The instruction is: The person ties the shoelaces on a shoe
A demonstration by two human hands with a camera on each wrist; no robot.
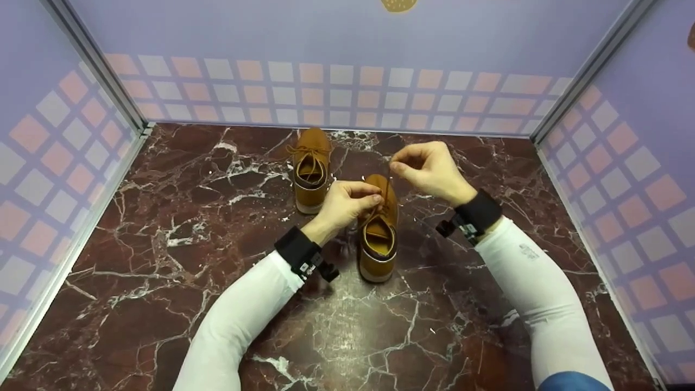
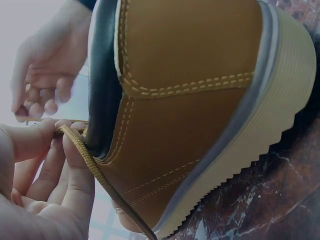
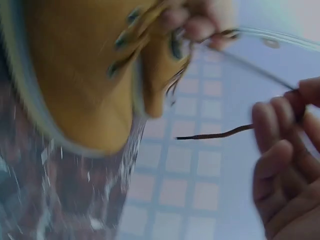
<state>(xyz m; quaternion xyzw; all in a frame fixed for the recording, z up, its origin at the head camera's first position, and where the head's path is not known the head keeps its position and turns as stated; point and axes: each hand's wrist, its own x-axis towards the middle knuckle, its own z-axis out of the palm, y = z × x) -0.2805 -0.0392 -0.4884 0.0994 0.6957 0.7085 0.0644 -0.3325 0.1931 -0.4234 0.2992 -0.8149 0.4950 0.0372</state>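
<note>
A tan lace-up shoe (image 1: 377, 267) stands on the marbled surface, toe away from me. At its lacing, my left hand (image 1: 346, 205) pinches the shoelace (image 2: 100, 176) between thumb and fingertips; in the left wrist view one strand hangs down past the shoe's side. My right hand (image 1: 430, 172) is raised to the right of the toe and grips another length of the lace (image 3: 217, 135). That length runs taut between the hands, and its dark tip sticks out past the right fingers.
The matching shoe (image 1: 310, 140), its lace tied in a bow, stands farther back on the left. Lilac panels with pink and white squares (image 1: 340, 98) enclose the dark marbled surface (image 1: 163, 282) at the back and both sides.
</note>
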